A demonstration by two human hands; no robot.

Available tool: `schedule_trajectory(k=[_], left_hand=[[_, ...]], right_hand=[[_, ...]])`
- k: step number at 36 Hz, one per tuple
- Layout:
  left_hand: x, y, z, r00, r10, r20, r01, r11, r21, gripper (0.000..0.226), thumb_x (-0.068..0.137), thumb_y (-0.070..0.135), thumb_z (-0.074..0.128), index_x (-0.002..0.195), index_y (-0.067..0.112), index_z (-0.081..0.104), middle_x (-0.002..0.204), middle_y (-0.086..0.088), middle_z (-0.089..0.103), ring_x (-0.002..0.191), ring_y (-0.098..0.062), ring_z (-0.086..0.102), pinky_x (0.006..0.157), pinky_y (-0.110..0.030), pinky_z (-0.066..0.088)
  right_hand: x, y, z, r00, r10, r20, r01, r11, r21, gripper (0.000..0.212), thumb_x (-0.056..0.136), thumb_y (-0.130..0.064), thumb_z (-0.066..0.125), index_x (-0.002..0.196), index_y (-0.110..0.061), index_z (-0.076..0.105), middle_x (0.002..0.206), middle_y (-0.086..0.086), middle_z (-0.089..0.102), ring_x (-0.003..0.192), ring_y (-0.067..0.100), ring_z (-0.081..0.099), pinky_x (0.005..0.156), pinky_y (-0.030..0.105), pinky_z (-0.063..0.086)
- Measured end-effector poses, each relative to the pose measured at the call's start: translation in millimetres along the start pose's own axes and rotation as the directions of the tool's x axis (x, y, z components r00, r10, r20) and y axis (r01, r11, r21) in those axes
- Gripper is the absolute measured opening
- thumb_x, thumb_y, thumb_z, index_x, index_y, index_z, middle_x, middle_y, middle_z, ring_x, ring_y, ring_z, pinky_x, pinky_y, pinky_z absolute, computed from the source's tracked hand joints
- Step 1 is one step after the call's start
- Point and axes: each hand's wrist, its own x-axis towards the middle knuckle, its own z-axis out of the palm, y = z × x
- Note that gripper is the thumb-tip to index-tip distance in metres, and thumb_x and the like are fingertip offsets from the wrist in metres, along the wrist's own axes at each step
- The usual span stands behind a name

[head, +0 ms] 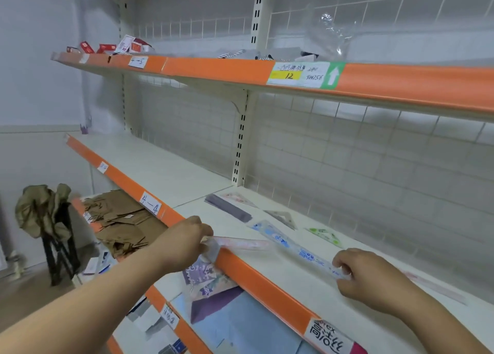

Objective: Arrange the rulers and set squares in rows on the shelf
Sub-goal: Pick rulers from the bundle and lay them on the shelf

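My left hand (183,244) pinches a translucent pink ruler (240,242); my right hand (369,276) pinches a clear, blue-printed ruler (294,246) on the shelf (307,295).

Blurred far-right ruler (433,287), markings illegible.

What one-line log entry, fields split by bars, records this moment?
left hand: pinches pink ruler at shelf edge | right hand: pinches blue ruler on shelf | stage: arranging
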Motion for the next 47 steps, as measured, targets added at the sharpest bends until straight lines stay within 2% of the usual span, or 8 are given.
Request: schedule_trajectory(k=[15, 19, 23, 27, 33, 40, 44, 47], left_hand=[[111, -89, 2, 0.964, 0.253, 0.080, -0.255, 0.967, 0.013, 0.033, 0.093, 0.016, 0.050, 0.124, 0.025, 0.058, 0.123, 0.000, 0.049, 0.115, -0.017, 0.052, 0.089, -0.023, 0.039], [138, -115, 7, 0.938, 0.328, 0.114, -0.329, 0.944, -0.012, 0.034, 0.095, 0.023, 0.053, 0.129, 0.026, 0.055, 0.126, -0.001, 0.049, 0.116, -0.017, 0.052, 0.093, -0.021, 0.038], [152, -127, 14, 0.911, 0.377, 0.168, -0.380, 0.925, -0.015, 0.030, 0.093, 0.029, 0.056, 0.123, 0.028, 0.058, 0.121, 0.001, 0.051, 0.111, -0.016, 0.053, 0.093, -0.026, 0.043], [159, -128, 23, 0.875, 0.441, 0.199, -0.448, 0.894, -0.012, 0.008, 0.090, 0.031, 0.055, 0.097, 0.031, 0.060, 0.107, 0.002, 0.053, 0.105, -0.016, 0.053, 0.089, -0.030, 0.045], [167, -121, 32, 0.857, 0.464, 0.224, -0.471, 0.882, -0.026, 0.010, 0.089, 0.024, 0.054, 0.088, 0.033, 0.059, 0.101, 0.003, 0.048, 0.098, -0.016, 0.053, 0.082, -0.026, 0.043], [169, -119, 40, 0.832, 0.499, 0.242, -0.507, 0.862, -0.034, 0.036, 0.087, 0.019, 0.051, 0.060, 0.033, 0.031, 0.084, 0.008, 0.041, 0.097, -0.017, 0.054, 0.072, -0.024, 0.037], [166, -118, 40, 0.832, 0.497, 0.247, -0.496, 0.865, -0.070, 0.038, 0.089, 0.019, 0.051, 0.059, 0.032, 0.033, 0.082, 0.007, 0.042, 0.095, -0.018, 0.054, 0.070, -0.023, 0.033], [165, -118, 38, 0.840, 0.482, 0.247, -0.477, 0.875, -0.084, 0.021, 0.090, 0.022, 0.053, 0.072, 0.034, 0.052, 0.090, 0.006, 0.049, 0.098, -0.015, 0.054, 0.076, -0.021, 0.036]], right_hand=[[47, -62, 20, 0.965, 0.262, -0.002, -0.261, 0.964, 0.045, 0.023, 0.082, -0.027, 0.051, 0.073, -0.040, 0.033, 0.080, -0.016, 0.042, 0.077, 0.008, 0.046, 0.072, 0.024, 0.043], [54, -82, 28, 0.947, 0.321, -0.013, -0.320, 0.947, 0.031, 0.013, 0.082, -0.030, 0.052, 0.089, -0.036, 0.042, 0.085, -0.015, 0.043, 0.080, 0.010, 0.045, 0.072, 0.023, 0.040], [56, -94, 34, 0.915, 0.403, 0.034, -0.401, 0.914, -0.058, 0.031, 0.085, -0.028, 0.053, 0.116, -0.027, 0.054, 0.111, -0.007, 0.055, 0.089, 0.014, 0.051, 0.076, 0.025, 0.042], [55, -98, 39, 0.892, 0.447, 0.069, -0.435, 0.889, -0.143, 0.031, 0.086, -0.024, 0.049, 0.116, -0.025, 0.056, 0.116, -0.004, 0.056, 0.099, 0.016, 0.056, 0.077, 0.026, 0.043], [52, -88, 38, 0.876, 0.473, 0.095, -0.452, 0.873, -0.183, 0.034, 0.086, -0.022, 0.049, 0.119, -0.028, 0.056, 0.118, -0.007, 0.055, 0.104, 0.014, 0.055, 0.076, 0.024, 0.041], [43, -68, 37, 0.860, 0.493, 0.131, -0.467, 0.864, -0.189, 0.027, 0.087, -0.020, 0.046, 0.111, -0.027, 0.058, 0.107, -0.009, 0.055, 0.091, 0.012, 0.051, 0.078, 0.025, 0.043], [42, -62, 40, 0.864, 0.484, 0.140, -0.456, 0.869, -0.191, 0.026, 0.090, -0.018, 0.043, 0.109, -0.028, 0.058, 0.095, -0.011, 0.045, 0.086, 0.011, 0.047, 0.076, 0.024, 0.041], [42, -60, 40, 0.869, 0.471, 0.154, -0.437, 0.875, -0.210, 0.019, 0.091, -0.018, 0.041, 0.084, -0.029, 0.054, 0.090, -0.009, 0.041, 0.083, 0.013, 0.046, 0.070, 0.024, 0.039]])
